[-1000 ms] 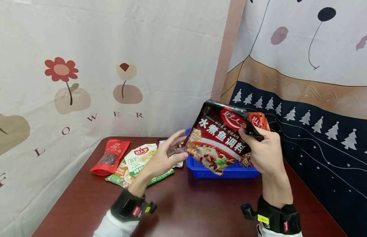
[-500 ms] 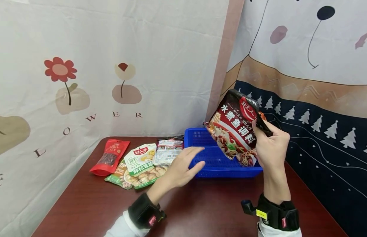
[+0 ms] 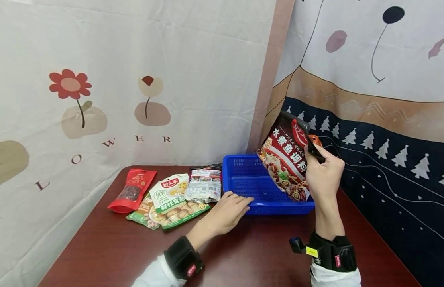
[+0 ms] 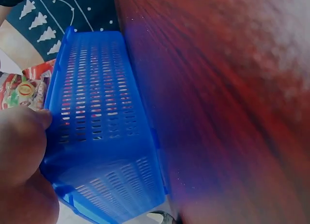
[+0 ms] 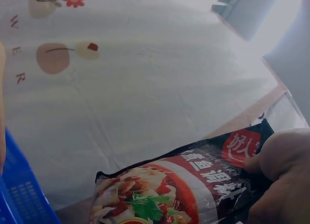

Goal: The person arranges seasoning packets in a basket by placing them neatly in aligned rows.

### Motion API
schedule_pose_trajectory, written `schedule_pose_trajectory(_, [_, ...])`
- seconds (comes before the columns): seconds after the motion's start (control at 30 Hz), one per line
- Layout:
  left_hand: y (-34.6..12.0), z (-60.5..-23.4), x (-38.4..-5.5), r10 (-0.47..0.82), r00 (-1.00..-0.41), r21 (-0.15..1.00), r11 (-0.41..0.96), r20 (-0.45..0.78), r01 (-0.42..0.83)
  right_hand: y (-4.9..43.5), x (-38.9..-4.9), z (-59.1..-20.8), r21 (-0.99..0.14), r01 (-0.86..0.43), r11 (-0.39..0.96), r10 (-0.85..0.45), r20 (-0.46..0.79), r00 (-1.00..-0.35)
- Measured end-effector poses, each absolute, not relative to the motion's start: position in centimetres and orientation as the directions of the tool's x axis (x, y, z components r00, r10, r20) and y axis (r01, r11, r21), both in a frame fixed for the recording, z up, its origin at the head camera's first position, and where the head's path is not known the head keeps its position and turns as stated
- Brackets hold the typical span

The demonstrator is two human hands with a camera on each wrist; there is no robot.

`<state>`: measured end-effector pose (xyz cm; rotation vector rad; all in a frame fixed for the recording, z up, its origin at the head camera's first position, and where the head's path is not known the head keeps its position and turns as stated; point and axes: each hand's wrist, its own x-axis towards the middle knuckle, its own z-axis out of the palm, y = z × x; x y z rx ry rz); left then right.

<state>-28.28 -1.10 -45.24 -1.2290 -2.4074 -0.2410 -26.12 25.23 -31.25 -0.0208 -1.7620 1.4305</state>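
In the head view my right hand (image 3: 324,173) pinches the top right corner of a black-and-red seasoning packet (image 3: 284,155). The packet hangs tilted over the right part of a blue plastic basket (image 3: 279,209), its lower end within the basket's outline. Its front, with a picture of a fish dish, also shows in the right wrist view (image 5: 160,200). My left hand (image 3: 227,211) grips the rim at the basket's front left corner, fingers laid over the edge. An orange packet (image 3: 314,140) peeks out behind the held one, mostly hidden.
Left of the basket several food packets lie on the dark red table (image 3: 136,255): a red pouch (image 3: 134,190), a white-and-green bag (image 3: 175,201) overlapping a green-brown one (image 3: 144,215), and a silvery packet (image 3: 204,184) with its printed back up. Printed cloths hang behind.
My left hand has left the packet, come down rightwards and taken hold of the basket's rim. The right hand has carried the packet to the right over the basket, then slightly down.
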Motion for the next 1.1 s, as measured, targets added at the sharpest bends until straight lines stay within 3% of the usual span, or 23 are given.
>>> schedule_pose_trajectory(0.6, [-1.2,-44.3,-27.5,0.755,-0.536,0.024,0.571,0.377,0.821,26.7,-29.3,-34.1,-0.821,-0.197,0.537,0.563,0.522,-0.641])
schedule_pose_trajectory(1.1, [-1.3,-44.3,-27.5,0.763,-0.526,0.026,0.559,0.376,0.829,27.3,-31.5,-37.1,-0.756,-0.150,0.637,0.521,0.567,-0.638])
